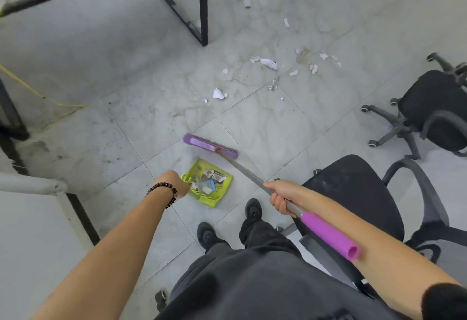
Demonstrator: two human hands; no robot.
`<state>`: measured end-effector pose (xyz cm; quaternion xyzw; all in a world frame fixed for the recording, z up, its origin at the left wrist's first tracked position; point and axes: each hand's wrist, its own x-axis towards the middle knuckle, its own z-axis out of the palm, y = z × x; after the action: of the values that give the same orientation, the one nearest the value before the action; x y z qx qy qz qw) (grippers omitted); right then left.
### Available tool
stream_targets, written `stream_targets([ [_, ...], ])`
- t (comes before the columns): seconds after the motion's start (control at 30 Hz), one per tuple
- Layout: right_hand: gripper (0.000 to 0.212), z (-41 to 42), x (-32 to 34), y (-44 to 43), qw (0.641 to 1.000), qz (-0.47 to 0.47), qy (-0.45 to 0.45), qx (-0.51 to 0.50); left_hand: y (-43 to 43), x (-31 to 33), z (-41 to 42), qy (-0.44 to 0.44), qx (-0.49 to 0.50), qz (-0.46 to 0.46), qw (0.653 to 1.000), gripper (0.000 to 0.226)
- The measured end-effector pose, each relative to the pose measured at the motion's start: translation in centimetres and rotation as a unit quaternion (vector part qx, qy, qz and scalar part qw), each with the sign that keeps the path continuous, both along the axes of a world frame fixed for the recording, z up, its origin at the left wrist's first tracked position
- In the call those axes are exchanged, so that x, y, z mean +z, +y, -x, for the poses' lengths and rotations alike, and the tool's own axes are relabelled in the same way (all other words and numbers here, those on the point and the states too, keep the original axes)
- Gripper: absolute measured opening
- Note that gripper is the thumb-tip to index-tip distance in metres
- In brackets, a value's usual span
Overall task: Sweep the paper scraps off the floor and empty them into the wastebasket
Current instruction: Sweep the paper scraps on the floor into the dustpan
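Both hands grip: left hand (174,183) the dustpan (223,194), right hand (280,198) the broom (211,145); paper scraps (269,63) lie beyond.

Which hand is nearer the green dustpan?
Left. The left hand holds the dustpan by its handle, at its left edge; the right hand grips the broom shaft, off to the dustpan's right, not touching it.

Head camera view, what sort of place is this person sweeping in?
Probably an office or workroom: black swivel chairs on castors, a black metal desk frame, and a yellow cable trailing across the tiled floor.
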<state>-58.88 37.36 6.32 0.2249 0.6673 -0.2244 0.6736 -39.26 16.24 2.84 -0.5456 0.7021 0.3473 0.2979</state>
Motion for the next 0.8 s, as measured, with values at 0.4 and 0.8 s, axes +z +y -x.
stream_targets([
  [0.4, 0.032, 5.3, -0.7, -5.4, 0.978, 0.093, 0.175, -0.06, -6.5, 2.1, 4.5, 0.028, -0.002, 0.056, 0.998, 0.025],
  [0.8, 0.023, 26.8, -8.3, -21.3, 0.964, 0.068, 0.252, 0.046, -23.7, -1.0, 21.6, -0.013, 0.045, 0.065, 0.997, 0.01],
])
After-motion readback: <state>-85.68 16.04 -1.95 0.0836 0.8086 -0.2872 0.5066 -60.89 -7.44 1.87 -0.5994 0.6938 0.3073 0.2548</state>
